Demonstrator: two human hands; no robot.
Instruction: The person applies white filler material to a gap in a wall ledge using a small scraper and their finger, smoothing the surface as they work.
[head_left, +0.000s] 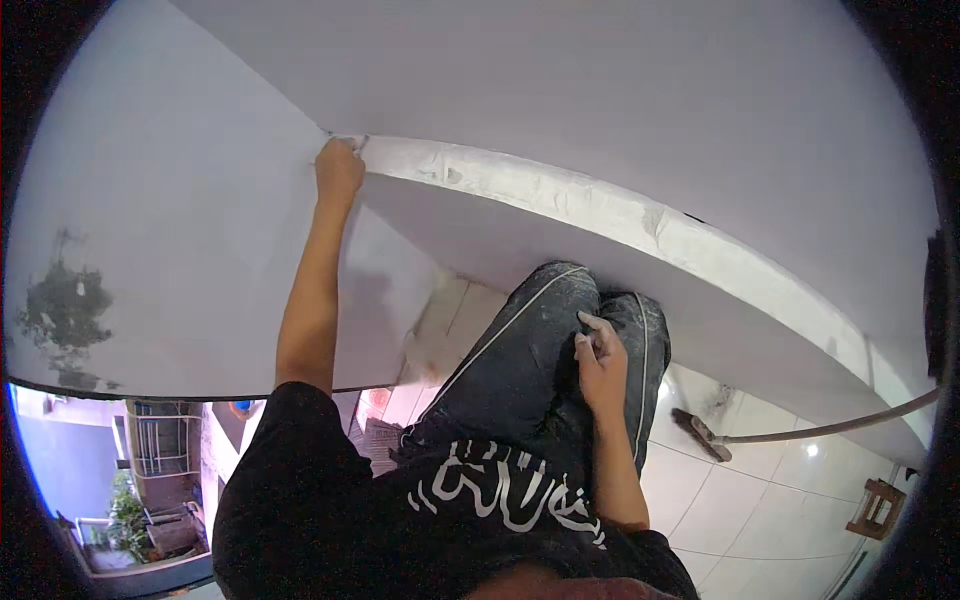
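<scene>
Reaching side: my left arm extends, nearly straight, to the left end of the white ledge.
Left hand: my left hand is bent into a fist at the corner where the ledge meets the side wall; a small grey edge shows beside the fingers, too small to identify, so I cannot tell whether I am grasping it.
Right hand: my right hand is raised over my lap, loosely curled and released, with a gap between thumb and forefinger and pale dust on the fingertips.
Ledge: it runs from my left hand across to the far right, in front of my knees; its white coat is uneven, with grey patches. The bend is the lens's.
Side wall: pale grey, with a dark blotch at far left.
Clothing: my dark trousers carry white dust over the knees; my black shirt bears a white print.
Floor: pale tiles to my right. A long-handled brush has its head on them; a brown wooden frame is near the right rim.
</scene>
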